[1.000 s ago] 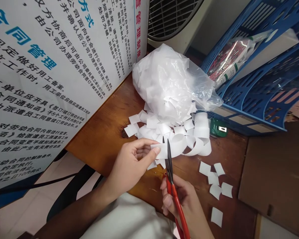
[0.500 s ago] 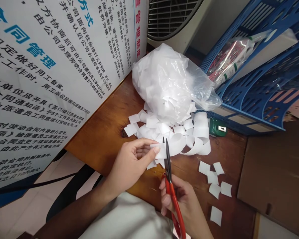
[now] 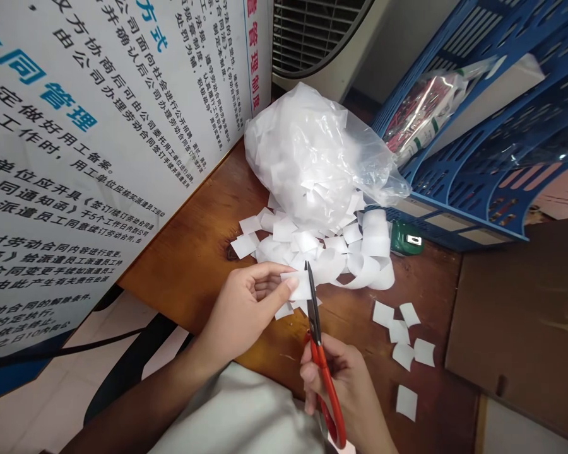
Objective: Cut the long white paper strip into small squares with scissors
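- White strip end [image 3: 298,287]: in front of plastic bag [image 3: 307,151], pinched by left hand [image 3: 246,306].
- Scissors [image 3: 314,321]: gripped by right hand [image 3: 346,375], blades at strip; severance unclear.
- Apparently done: cut pieces [image 3: 284,230] heaped against bag.
- Apparently left: coiled strip [image 3: 375,236], beside bag.

Indoor wkspace, brn wood counter [image 3: 184,265].
L: lg wht board [image 3: 89,189] w/ blk, blue & red Chinese txt, pale tiled floor [image 3: 33,410] below. Bkgd: dk grille [image 3: 312,31] in lt housing [image 3: 341,85]. R: blue slotted file rack [image 3: 454,207], brn panel [image 3: 515,315] near. Soft sheen on wood.
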`<state>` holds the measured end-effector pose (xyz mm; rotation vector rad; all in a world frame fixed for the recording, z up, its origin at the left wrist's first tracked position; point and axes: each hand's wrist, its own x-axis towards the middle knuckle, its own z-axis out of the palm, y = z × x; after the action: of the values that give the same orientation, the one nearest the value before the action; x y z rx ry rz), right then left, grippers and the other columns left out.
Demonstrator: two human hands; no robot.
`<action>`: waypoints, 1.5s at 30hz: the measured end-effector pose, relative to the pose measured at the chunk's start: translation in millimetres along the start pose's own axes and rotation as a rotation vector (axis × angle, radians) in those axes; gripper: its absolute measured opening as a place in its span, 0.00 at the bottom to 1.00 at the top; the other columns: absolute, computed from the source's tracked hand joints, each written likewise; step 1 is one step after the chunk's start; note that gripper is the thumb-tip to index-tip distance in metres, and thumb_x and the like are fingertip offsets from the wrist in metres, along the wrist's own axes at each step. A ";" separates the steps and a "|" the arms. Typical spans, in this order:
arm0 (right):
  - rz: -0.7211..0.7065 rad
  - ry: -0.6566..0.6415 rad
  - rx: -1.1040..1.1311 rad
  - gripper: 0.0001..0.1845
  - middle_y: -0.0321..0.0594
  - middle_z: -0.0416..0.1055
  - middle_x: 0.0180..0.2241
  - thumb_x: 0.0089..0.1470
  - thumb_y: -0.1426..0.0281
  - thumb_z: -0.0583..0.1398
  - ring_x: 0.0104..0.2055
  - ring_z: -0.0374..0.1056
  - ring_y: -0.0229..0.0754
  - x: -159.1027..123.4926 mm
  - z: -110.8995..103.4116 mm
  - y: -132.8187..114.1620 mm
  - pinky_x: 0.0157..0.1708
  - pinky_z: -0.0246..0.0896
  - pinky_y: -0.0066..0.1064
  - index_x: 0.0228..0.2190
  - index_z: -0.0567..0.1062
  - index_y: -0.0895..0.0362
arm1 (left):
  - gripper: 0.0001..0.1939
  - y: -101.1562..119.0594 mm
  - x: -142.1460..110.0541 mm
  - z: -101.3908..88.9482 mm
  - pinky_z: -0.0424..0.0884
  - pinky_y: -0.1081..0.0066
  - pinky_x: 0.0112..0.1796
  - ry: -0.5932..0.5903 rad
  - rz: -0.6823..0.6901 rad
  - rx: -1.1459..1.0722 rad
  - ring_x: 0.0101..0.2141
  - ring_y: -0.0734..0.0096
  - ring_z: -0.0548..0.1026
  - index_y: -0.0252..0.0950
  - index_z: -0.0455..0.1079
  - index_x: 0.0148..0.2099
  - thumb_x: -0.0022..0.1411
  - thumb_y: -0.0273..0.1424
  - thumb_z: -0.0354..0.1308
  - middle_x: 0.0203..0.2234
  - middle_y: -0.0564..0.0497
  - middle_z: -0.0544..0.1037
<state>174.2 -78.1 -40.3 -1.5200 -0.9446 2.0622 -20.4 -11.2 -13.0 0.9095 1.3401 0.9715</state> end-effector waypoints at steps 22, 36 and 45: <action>-0.508 0.458 -1.132 0.08 0.43 0.74 0.40 0.64 0.67 0.57 0.38 0.73 0.44 -27.5 -21.9 -11.0 0.37 0.67 0.34 0.44 0.74 0.53 | 0.08 18.4 31.9 -18.2 0.70 0.67 0.51 0.006 0.375 0.572 0.56 0.57 0.74 0.38 0.73 0.43 0.70 0.36 0.56 0.55 0.46 0.76; -1.001 0.494 -1.255 0.04 0.43 0.73 0.51 0.61 0.76 0.59 0.60 0.63 0.49 8.2 -36.6 -95.2 0.65 0.48 0.50 0.35 0.74 0.56 | 0.04 33.3 19.1 -14.2 0.70 0.70 0.49 -0.490 0.390 0.393 0.44 0.66 0.77 0.40 0.80 0.37 0.63 0.33 0.66 0.41 0.49 0.77; -0.670 0.063 -0.873 0.09 0.38 0.71 0.35 0.67 0.70 0.54 0.40 0.63 0.40 -19.0 -43.1 -98.6 0.43 0.54 0.34 0.39 0.74 0.54 | 0.03 30.0 19.6 5.7 0.70 0.67 0.53 -0.656 0.347 0.220 0.50 0.63 0.77 0.36 0.78 0.37 0.60 0.24 0.64 0.52 0.47 0.76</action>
<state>214.4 -11.1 36.1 -1.3003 -2.1393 1.1446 -16.0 17.8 8.4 1.5084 0.7455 0.6883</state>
